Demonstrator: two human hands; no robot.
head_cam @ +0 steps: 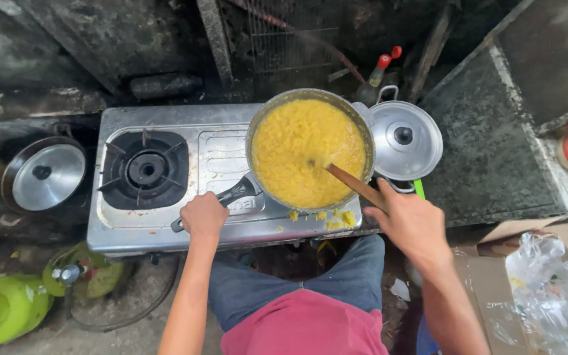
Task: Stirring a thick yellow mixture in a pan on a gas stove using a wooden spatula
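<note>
Nearest, the left hand (204, 217) is closed around the black handle (231, 195) of the pan (310, 150), while the right hand (412, 223) pinches a wooden spatula (353, 184). The pan sits on the stove's (165, 217) right burner, probably heavy with thick, lumpy yellow mash (297, 141); the handle looks like the safe hold

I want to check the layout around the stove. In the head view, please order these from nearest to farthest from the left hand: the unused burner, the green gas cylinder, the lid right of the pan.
1. Unused burner, just up-left of the left hand.
2. Green gas cylinder, on the floor, far lower left.
3. Lid right of the pan, beyond the pan.
</note>
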